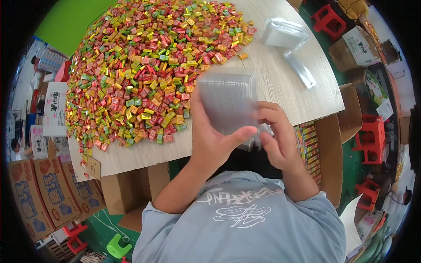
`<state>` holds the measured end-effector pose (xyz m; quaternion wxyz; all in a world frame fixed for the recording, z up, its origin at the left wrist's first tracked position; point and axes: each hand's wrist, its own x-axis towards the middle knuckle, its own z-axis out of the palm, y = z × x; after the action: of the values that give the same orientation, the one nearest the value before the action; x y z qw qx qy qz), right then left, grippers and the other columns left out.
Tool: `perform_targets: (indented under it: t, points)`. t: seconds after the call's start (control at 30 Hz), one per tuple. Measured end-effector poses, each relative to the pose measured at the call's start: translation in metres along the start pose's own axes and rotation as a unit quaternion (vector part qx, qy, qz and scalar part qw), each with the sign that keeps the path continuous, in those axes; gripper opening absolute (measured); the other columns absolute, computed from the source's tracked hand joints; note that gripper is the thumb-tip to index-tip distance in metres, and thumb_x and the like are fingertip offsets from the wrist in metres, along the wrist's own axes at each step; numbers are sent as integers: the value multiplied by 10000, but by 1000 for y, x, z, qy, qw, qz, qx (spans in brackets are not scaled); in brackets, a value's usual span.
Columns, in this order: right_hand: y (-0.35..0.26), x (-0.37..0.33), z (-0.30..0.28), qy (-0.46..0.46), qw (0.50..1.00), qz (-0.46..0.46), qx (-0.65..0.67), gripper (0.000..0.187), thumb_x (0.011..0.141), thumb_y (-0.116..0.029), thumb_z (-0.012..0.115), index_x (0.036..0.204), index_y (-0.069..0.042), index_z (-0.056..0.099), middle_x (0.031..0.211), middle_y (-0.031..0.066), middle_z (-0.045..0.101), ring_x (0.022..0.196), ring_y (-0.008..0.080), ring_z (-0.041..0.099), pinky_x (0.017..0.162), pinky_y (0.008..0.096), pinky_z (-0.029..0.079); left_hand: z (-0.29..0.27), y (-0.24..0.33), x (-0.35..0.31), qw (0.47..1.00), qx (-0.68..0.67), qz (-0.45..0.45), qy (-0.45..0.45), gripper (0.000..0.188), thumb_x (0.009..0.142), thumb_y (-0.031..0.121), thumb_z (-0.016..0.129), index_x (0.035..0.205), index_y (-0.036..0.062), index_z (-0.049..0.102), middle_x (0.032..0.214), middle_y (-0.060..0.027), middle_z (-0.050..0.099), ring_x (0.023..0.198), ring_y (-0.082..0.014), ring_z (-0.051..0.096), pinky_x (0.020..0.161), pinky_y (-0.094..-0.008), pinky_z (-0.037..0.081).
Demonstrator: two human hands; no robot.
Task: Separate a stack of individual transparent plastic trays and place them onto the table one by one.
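A thick stack of thin, clear plastic pieces (228, 98) is held up in front of me, over the near edge of the table. My left hand (213, 140) wraps its left side and bottom, thumb across the near face. At the right side of the stack, my right hand (280, 140) has its fingers bent against the edge, with a bit of clear plastic showing between fingers and thumb. The stack is a little blurred, so the exact form of each piece cannot be made out. Behind it spreads a big heap of small wrapped candies (144, 74) in red, yellow, green and orange.
More clear plastic (285, 33) lies at the far right of the pale wooden table (307, 98). An open carton (329, 153) with rows of packed candies stands right of me; another carton (127, 188) is under the left edge. Red stools (370, 140) stand on the green floor.
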<state>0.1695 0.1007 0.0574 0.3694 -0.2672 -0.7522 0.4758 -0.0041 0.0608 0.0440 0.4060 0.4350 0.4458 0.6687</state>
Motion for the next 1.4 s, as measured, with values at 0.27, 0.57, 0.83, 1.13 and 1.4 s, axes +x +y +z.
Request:
perform_targets:
  t: [0.27, 0.57, 0.83, 1.13, 1.4]
  points:
    - [28, 29, -73, 153, 953, -48, -257, 242, 871, -77, 517, 1081, 21, 584, 1190, 152, 601, 1080, 235, 561, 944, 339, 410, -38, -4, 3, 995, 56, 21, 80, 1032, 722, 356, 870, 1453, 13, 228, 1312, -119, 453, 1192, -219, 491, 1015, -367, 414]
    - [116, 43, -162, 90, 821, 46, -562, 230, 927, -137, 572, 1150, -97, 616, 1283, 117, 597, 1202, 329, 534, 1032, 431, 374, -59, -14, 11, 982, 82, 13, 168, 1004, 728, 416, 857, 1444, 16, 276, 1328, -112, 462, 1208, -225, 483, 1029, -391, 399]
    - [107, 33, -141, 165, 825, 5, -540, 298, 950, -234, 574, 1219, -105, 587, 1341, 156, 534, 1243, 358, 491, 1077, 448, 327, -13, -13, 26, 993, 18, -10, 118, 1078, 724, 427, 860, 1482, 21, 209, 1322, -118, 455, 1206, -234, 498, 1003, -384, 443]
    - [1, 10, -35, 19, 984, -95, -147, 531, 746, -207, 791, 1185, -36, 546, 1206, 197, 486, 1061, 341, 558, 861, 383, 493, 41, -5, 16, 999, -38, -7, -11, 1123, 692, 336, 897, 1469, 30, 145, 1308, -128, 450, 1183, -225, 518, 974, -365, 463]
    - [0, 0, -4, 6, 995, -66, -70, 289, 855, -130, 584, 1112, -8, 537, 1177, 193, 493, 1067, 278, 511, 937, 377, 416, 7, 1, 1, 1000, -11, 16, -13, 1099, 713, 277, 884, 1474, 23, 132, 1306, -133, 447, 1197, -225, 500, 996, -365, 440]
